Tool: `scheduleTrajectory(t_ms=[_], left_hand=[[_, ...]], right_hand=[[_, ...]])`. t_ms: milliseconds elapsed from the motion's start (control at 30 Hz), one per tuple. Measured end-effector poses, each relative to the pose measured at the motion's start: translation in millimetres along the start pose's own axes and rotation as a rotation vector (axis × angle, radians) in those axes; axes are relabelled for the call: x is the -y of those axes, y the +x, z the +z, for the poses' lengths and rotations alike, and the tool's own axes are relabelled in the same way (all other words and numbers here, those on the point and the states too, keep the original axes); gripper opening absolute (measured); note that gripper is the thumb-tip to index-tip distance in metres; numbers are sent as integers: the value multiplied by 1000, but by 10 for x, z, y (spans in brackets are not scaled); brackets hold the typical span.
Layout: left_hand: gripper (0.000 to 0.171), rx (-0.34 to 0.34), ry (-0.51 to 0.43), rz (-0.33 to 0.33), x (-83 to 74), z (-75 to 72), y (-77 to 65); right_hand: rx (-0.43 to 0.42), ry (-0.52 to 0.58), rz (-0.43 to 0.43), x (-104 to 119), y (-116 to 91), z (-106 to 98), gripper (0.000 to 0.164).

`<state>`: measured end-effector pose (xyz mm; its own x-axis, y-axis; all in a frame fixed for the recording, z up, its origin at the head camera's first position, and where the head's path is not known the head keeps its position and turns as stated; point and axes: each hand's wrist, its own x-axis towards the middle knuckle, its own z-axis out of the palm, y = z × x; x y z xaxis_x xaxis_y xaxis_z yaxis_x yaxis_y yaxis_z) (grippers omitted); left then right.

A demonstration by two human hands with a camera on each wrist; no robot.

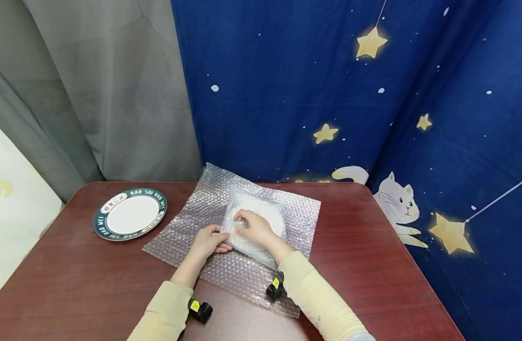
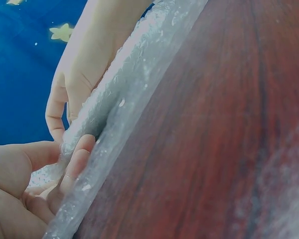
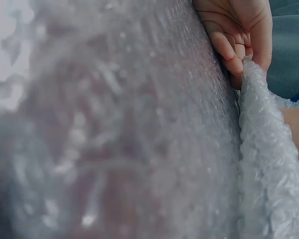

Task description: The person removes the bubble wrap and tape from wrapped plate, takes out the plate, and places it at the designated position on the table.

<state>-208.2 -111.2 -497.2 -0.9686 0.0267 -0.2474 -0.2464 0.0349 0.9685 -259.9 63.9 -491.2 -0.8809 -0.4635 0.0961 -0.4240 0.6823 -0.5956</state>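
A white round plate-like thing (image 1: 273,214), folded in bubble wrap, lies on a larger bubble-wrap sheet (image 1: 301,213) in the head view. My left hand (image 1: 206,242) pinches the bundle's near-left edge, thumb above and fingers below, as the left wrist view shows on the wrapped edge (image 2: 102,94). Over the top of the bundle lies my right hand (image 1: 257,228), its fingers bent and its thumb apart from the index finger; the fingertips touch the wrap near the left thumb. In the right wrist view the bundle's edge (image 3: 264,164) hides most of the right hand.
A white plate with a green lettered rim (image 1: 100,222) lies at the left of the reddish-brown table (image 1: 355,265). Grey (image 1: 133,94) and blue star-patterned curtains (image 1: 278,94) hang behind the table's far edge. Each wrist wears a small black camera (image 1: 200,310).
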Motion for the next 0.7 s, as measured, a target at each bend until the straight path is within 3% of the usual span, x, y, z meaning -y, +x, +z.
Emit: scheduleTrajectory(t_ms=[400,700], left_hand=[[32,-4,-17,5,5,4,-4],[30,-18,-8,15,35,7,15]], right_hand=[[-47,38,-32,-42,-79,2,53],[-55,27,-108,-38,-221,-34,47]])
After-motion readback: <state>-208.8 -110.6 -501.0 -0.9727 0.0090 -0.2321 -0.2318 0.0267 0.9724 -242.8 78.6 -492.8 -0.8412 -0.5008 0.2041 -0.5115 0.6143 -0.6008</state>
